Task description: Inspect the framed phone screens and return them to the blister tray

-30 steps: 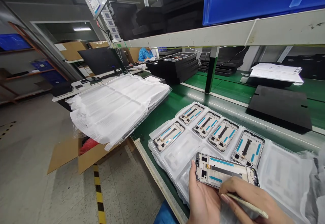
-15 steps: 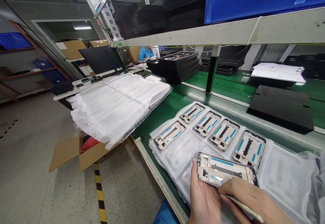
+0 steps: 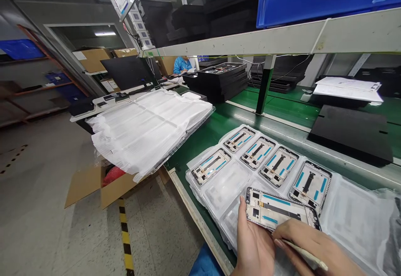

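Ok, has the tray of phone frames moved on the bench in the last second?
No: the tray keeps its place against the shelf post; the whole picture just slid slightly right.

Held phone frame (image 3: 278, 209): in my left hand (image 3: 255, 244), above the tray's near part; my right hand (image 3: 313, 240) is at its near right edge.
Thin tool (image 3: 308, 256): in my right hand.
Tray (image 3: 354, 213): on the bench (image 3: 196, 142), right of the sheet-covered stack.
Other phone frames (image 3: 280, 166): five in the tray's pockets, four along the far row, one near left.
Sheet-covered stack (image 3: 150, 125): left, reaching past the bench's left edge.
Open carton (image 3: 117, 190): on the floor (image 3: 90, 234), below that stack.
Flat box (image 3: 349, 132): right, beyond the tray; papers (image 3: 347, 87) farther behind it.
Monitor (image 3: 127, 73): far left.
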A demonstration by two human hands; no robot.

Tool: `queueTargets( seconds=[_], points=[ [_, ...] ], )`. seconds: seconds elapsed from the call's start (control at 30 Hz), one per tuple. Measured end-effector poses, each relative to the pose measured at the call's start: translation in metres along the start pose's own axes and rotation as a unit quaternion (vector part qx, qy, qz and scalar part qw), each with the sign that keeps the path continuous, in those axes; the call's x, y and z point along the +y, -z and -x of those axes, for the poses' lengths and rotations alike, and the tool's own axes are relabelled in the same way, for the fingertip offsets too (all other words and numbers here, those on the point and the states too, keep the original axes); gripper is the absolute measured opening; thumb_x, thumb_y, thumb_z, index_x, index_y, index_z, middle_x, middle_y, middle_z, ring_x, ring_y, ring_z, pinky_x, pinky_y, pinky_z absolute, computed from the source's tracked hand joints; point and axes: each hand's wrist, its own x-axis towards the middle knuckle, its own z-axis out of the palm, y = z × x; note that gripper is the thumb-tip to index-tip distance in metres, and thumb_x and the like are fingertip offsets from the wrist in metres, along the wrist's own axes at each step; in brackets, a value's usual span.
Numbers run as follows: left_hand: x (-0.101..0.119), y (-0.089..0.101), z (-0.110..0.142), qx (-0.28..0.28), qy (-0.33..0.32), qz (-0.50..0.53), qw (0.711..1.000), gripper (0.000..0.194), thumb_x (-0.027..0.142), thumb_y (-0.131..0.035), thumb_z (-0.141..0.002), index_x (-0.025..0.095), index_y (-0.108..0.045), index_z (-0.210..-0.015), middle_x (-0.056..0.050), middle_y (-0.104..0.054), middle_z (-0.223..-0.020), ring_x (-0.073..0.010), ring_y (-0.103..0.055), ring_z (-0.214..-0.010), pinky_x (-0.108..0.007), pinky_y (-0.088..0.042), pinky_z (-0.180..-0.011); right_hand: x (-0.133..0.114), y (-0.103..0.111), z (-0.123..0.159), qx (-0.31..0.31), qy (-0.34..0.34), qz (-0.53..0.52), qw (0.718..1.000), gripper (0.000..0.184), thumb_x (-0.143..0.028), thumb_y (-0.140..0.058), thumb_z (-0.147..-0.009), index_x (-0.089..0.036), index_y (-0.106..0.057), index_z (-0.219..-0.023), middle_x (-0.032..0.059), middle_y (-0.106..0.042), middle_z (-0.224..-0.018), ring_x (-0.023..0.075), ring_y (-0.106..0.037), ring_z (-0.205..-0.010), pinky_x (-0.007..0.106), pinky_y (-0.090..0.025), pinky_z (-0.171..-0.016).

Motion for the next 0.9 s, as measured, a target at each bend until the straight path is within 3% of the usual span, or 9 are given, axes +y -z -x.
queueTargets(
  seconds=[0.13, 0.3, 0.4, 0.47, 0.57, 0.67, 0.73, 0.83, 0.9],
  points=[
    [0.001, 0.005, -0.002, -0.021, -0.002, -0.030, 0.999, 0.067, 0.059, -0.036, -0.097, 0.011, -0.060, -0.136, -0.016, -0.061, -0.139, -0.0349, -0.055, -0.128, -0.047, -0.046, -0.105, 0.004, 0.000, 0.002, 0.029, 0.016, 0.025, 0.999, 0.015, -0.021, -0.046, -0.102, -0.028, -0.056, -0.110, 0.0023, -0.072, -0.096, 0.0158, -0.073, -0.086, 0.021, -0.059, -0.075],
    [0.010, 0.007, 0.001, -0.042, 0.019, -0.109, 0.993, 0.066, 0.059, -0.034, -0.099, 0.013, -0.053, -0.142, -0.018, -0.064, -0.134, -0.0316, -0.063, -0.116, -0.044, -0.048, -0.096, 0.016, 0.001, 0.011, 0.165, 0.040, 0.127, 0.977, 0.034, -0.028, -0.054, -0.100, -0.027, -0.054, -0.133, 0.0059, -0.074, -0.113, 0.0203, -0.075, -0.097, 0.023, -0.061, -0.083],
    [0.018, 0.007, 0.004, -0.054, 0.045, -0.139, 0.988, 0.067, 0.058, -0.032, -0.100, 0.009, -0.053, -0.141, -0.020, -0.065, -0.132, -0.0307, -0.065, -0.110, -0.039, -0.050, -0.087, 0.015, 0.003, 0.006, 0.192, 0.003, 0.155, 0.969, 0.024, -0.030, -0.054, -0.098, -0.027, -0.059, -0.122, 0.0067, -0.073, -0.115, 0.0224, -0.072, -0.105, 0.030, -0.061, -0.087],
    [0.023, 0.006, 0.004, -0.058, 0.066, -0.152, 0.984, 0.066, 0.058, -0.035, -0.100, 0.009, -0.054, -0.140, -0.020, -0.066, -0.129, -0.0296, -0.066, -0.106, -0.034, -0.050, -0.076, 0.012, 0.004, 0.001, 0.197, -0.003, 0.191, 0.962, 0.020, -0.041, -0.061, -0.094, -0.026, -0.062, -0.108, 0.0089, -0.072, -0.117, 0.0266, -0.068, -0.113, 0.036, -0.062, -0.089],
    [0.029, 0.002, 0.007, -0.074, 0.068, -0.177, 0.979, 0.065, 0.059, -0.040, -0.099, 0.011, -0.055, -0.140, -0.019, -0.069, -0.123, -0.0284, -0.067, -0.102, -0.028, -0.045, -0.064, 0.008, 0.005, -0.003, 0.181, -0.018, 0.205, 0.962, 0.030, -0.051, -0.069, -0.087, -0.025, -0.057, -0.095, 0.0085, -0.073, -0.099, 0.0259, -0.073, -0.094, 0.034, -0.064, -0.074],
    [0.035, -0.004, 0.011, -0.079, 0.067, -0.226, 0.969, 0.069, 0.063, -0.036, -0.099, 0.012, -0.055, -0.141, -0.019, -0.071, -0.117, -0.0299, -0.068, -0.099, -0.032, -0.049, -0.070, 0.005, 0.003, -0.004, 0.163, -0.042, 0.179, 0.969, 0.028, -0.048, -0.068, -0.087, -0.025, -0.052, -0.090, 0.0012, -0.066, -0.076, 0.0184, -0.070, -0.063, 0.025, -0.058, -0.051],
    [0.036, -0.007, 0.015, -0.087, 0.069, -0.251, 0.962, 0.069, 0.063, -0.031, -0.100, 0.014, -0.053, -0.143, -0.018, -0.070, -0.119, -0.0308, -0.068, -0.102, -0.038, -0.051, -0.081, 0.002, 0.002, -0.004, 0.149, -0.066, 0.153, 0.975, 0.026, -0.046, -0.065, -0.089, -0.026, -0.048, -0.085, -0.0008, -0.065, -0.073, 0.0154, -0.065, -0.055, 0.022, -0.051, -0.042],
    [0.034, -0.006, 0.018, -0.121, 0.036, -0.281, 0.951, 0.069, 0.063, -0.032, -0.100, 0.015, -0.053, -0.143, -0.018, -0.067, -0.126, -0.0323, -0.064, -0.112, -0.042, -0.049, -0.094, 0.000, 0.005, -0.004, 0.146, -0.099, 0.098, 0.979, 0.028, -0.046, -0.062, -0.091, -0.027, -0.044, -0.083, -0.0025, -0.065, -0.073, 0.0135, -0.063, -0.055, 0.020, -0.049, -0.045],
    [0.030, -0.003, 0.020, -0.126, -0.015, -0.317, 0.940, 0.067, 0.063, -0.045, -0.096, 0.015, -0.057, -0.140, -0.016, -0.067, -0.128, -0.0334, -0.060, -0.119, -0.042, -0.046, -0.100, -0.001, 0.008, -0.004, 0.142, -0.128, 0.055, 0.980, 0.030, -0.049, -0.062, -0.092, -0.026, -0.043, -0.084, -0.0023, -0.068, -0.078, 0.0133, -0.066, -0.062, 0.018, -0.052, -0.054]
  ],
)
